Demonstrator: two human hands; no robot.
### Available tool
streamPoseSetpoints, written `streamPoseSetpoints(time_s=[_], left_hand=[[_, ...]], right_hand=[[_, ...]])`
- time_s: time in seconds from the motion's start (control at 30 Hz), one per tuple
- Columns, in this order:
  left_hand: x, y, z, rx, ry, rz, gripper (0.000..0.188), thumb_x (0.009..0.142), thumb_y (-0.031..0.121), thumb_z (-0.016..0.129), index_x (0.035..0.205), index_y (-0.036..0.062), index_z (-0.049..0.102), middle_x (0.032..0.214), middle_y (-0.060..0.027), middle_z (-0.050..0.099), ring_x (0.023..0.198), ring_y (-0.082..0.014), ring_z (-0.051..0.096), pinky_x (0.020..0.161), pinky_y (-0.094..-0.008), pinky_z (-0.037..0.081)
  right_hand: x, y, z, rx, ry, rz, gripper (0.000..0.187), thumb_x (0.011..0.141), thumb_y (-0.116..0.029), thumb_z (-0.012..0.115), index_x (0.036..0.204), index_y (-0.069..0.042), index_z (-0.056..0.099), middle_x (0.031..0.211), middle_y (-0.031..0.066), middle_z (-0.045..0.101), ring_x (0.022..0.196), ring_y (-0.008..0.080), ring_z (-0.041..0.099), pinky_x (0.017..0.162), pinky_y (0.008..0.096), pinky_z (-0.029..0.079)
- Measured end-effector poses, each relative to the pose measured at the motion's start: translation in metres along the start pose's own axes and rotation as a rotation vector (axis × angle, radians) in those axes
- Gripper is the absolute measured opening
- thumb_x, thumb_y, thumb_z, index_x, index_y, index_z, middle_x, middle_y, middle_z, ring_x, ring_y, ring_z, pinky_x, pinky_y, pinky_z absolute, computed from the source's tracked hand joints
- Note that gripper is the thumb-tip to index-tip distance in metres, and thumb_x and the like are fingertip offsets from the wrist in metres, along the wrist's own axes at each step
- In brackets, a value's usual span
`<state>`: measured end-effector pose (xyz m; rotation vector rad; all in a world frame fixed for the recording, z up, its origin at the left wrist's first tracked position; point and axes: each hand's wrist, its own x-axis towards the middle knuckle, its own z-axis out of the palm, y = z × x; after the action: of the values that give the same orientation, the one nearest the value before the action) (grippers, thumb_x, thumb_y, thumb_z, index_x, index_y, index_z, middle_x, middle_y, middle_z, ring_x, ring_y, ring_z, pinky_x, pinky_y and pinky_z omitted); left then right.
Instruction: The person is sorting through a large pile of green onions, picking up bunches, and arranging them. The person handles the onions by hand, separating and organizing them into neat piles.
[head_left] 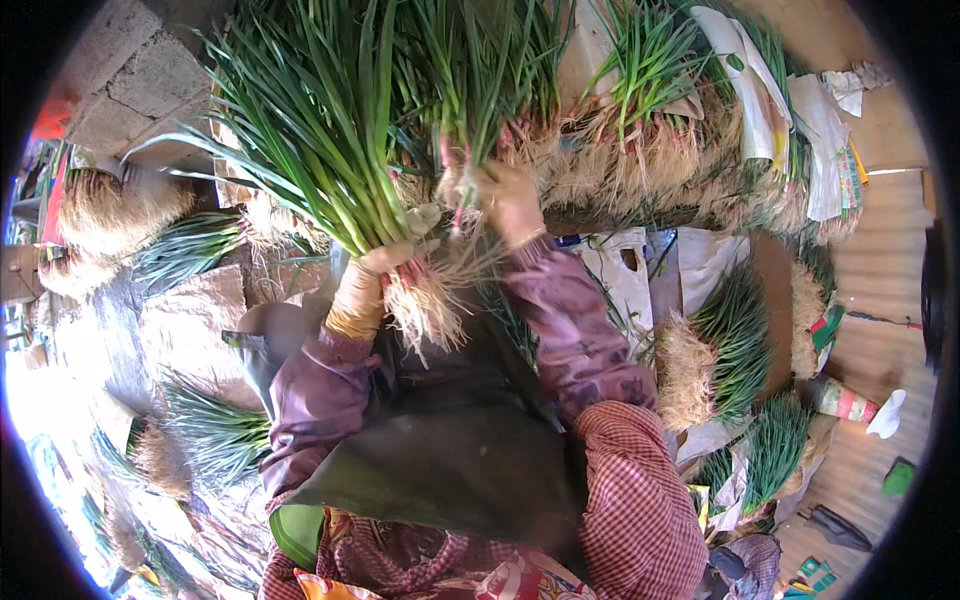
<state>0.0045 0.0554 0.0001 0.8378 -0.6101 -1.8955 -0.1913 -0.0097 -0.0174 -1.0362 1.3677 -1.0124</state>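
Observation:
My left hand is wrapped round a thick bunch of spring onions. Their green leaves fan up and to the left, and pale stringy roots hang out on the right side of the grip. What look like yellow rubber bands circle that wrist. Just right of the bunch, my right hand has its fingers closed at the pinkish lower stalks of a few spring onions. Its fingertips are slightly blurred, and the leaves of these stalks merge with the pile behind.
More spring onions lie in a row along the far side, roots toward me. Further bundles rest at right and left. White sacking lies near the right bundles. A person's head covering shows at lower right. Concrete blocks stand far left.

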Motion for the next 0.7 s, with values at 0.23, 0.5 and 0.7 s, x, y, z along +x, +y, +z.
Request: streamPoseSetpoints(time_s=[0.23,0.5,0.7], left_hand=[[0.006,-0.022,0.010,0.140,0.000,-0.110,0.022,0.077,0.010,0.060,0.095,-0.0015,0.059,0.076,-0.0082,0.062,0.063,-0.0159,0.059,0.060,-0.0268,0.050],[0.002,-0.004,0.035,-0.539,-0.310,-0.118,0.026,0.075,0.013,0.060,0.097,0.0059,0.050,0.092,-0.0043,0.043,0.071,-0.0110,0.041,0.065,-0.0250,0.039],[0.006,-0.008,0.028,-0.725,-0.325,-0.179,0.026,0.077,0.010,0.058,0.098,0.0028,0.047,0.095,-0.0059,0.041,0.072,-0.0109,0.040,0.066,-0.0256,0.039]], right_hand=[[-0.031,-0.002,0.022,-0.732,0.225,-0.560,0.019,0.083,-0.023,0.060,0.074,-0.007,0.060,0.060,0.0123,0.055,0.049,0.0225,0.054,0.048,0.0347,0.043],[0.051,0.071,-0.089,-0.221,0.227,-0.332,0.018,0.086,-0.023,0.058,0.094,-0.007,0.063,0.079,0.0044,0.064,0.049,0.0101,0.053,0.040,0.0199,0.038],[-0.025,-0.014,-0.009,-0.108,-0.327,-0.427,0.031,0.094,-0.024,0.045,0.106,0.000,0.059,0.080,0.0050,0.062,0.065,0.0083,0.052,0.061,0.0225,0.043]])
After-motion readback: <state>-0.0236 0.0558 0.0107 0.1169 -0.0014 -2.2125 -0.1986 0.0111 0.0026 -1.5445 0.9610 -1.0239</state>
